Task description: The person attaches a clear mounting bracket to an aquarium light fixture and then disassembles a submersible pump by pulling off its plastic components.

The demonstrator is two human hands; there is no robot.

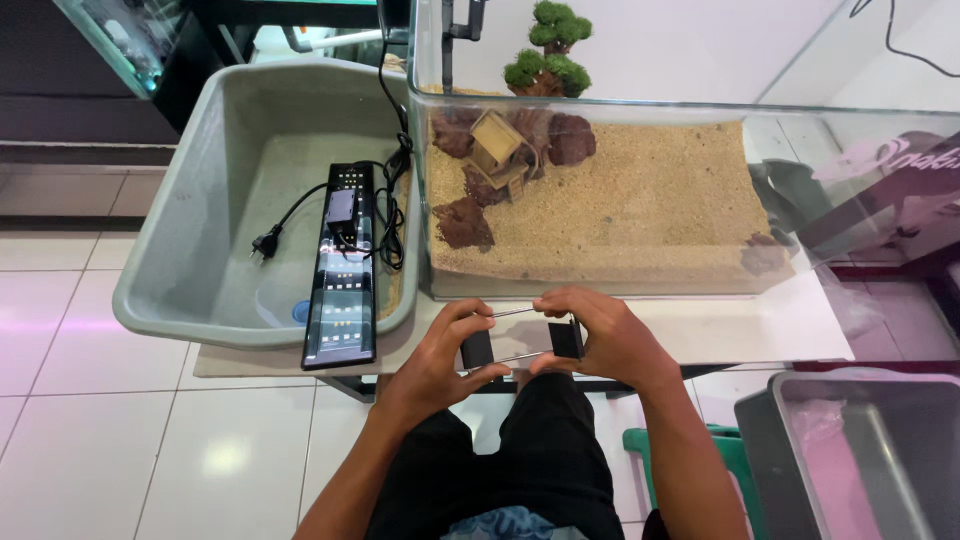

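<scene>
Two thin metal rods point(512, 335), black brackets point(476, 349)

Thin shiny metal rods point(520, 335) join two matt black plastic end pieces point(566, 340), beside a clear, glossy glass tank point(620, 110) floored with coarse, grainy sand point(640, 200), a dull grey plastic tub point(200, 200), a glossy black light bar point(342, 270) and shiny white floor tiles point(90, 430).

We see a low table point(700, 335) covered by a pale sheet; on it stands a glass tank point(620, 190) with a sandy bed, and left of the tank sits a grey tub point(190, 220), overhanging the edge
</scene>
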